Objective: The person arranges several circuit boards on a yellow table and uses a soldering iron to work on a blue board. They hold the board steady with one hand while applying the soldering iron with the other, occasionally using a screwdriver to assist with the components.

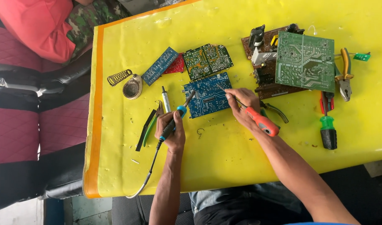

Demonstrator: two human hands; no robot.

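Leftmost, a coiled iron stand [123,82] sits on the yellow table [224,158], well apart from the work. Next, the left hand [171,132] is wrapped tight around a soldering iron [177,117], its tip reaching the blue circuit board [207,95] lying flat at the table's middle. Further right, the right hand [243,104] pinches an orange-handled screwdriver [253,114], blade on the same board. That board looks light, stiff and fragile; its bare edges seem the safest grip. Beyond lie a green board [305,61] and pliers [345,73].
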